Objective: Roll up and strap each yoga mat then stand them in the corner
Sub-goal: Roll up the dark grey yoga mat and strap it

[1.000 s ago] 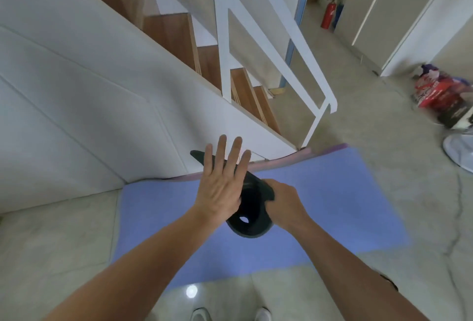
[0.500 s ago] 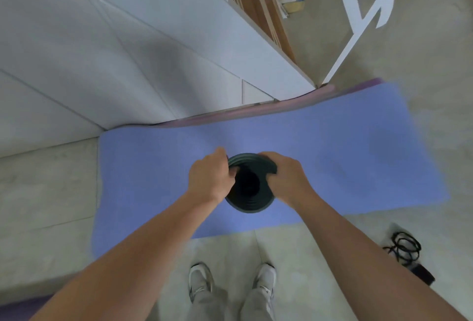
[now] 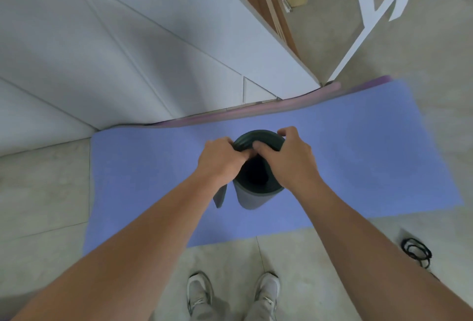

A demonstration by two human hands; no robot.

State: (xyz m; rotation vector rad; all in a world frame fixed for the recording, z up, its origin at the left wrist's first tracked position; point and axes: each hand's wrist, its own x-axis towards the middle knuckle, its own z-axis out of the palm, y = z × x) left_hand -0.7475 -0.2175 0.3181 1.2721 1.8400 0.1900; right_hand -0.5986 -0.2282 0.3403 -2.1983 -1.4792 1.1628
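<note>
Holding: dark grey rolled foam yoga mat (image 3: 252, 197), stood on end and seen from straight above, so you're looking right down the black hollow of the coil
Where it is: upright over the flat blue-violet yoga mat (image 3: 358, 156) that's spread on the floor, just in front of the person's pale sneakers (image 3: 234, 295)
Left hand (image 3: 220, 159): curled shut on the top rim of the dark roll, fingers hooked over the left edge
Right hand (image 3: 286, 156): also clamped on that rim, thumb tucked inside the coil, fingers wrapped over the far right edge
Loose bit: a flap of the roll's outer layer (image 3: 220, 197) hangs free on the left side, so the coil isn't snug all the way round
Step in hand: my guess is tightening/squaring up the roll from the top end, not strapping yet, since I can't see any strap on it
Strap: black looped strap (image 3: 417, 251) is lying on the pale tiled floor (image 3: 46, 192) off to the right, well apart from both hands
Next move: probably needs one hand to pin that flap down and keep the roll tight while the other reaches right for the strap; let go with both and it likely springs open
Also waiting: the blue-violet mat is fully flat, plus there's a purple mat edge (image 3: 256, 113) peeking out behind it along the white stair panel (image 3: 153, 51)
Corner: can't tell which one is meant from here
</note>
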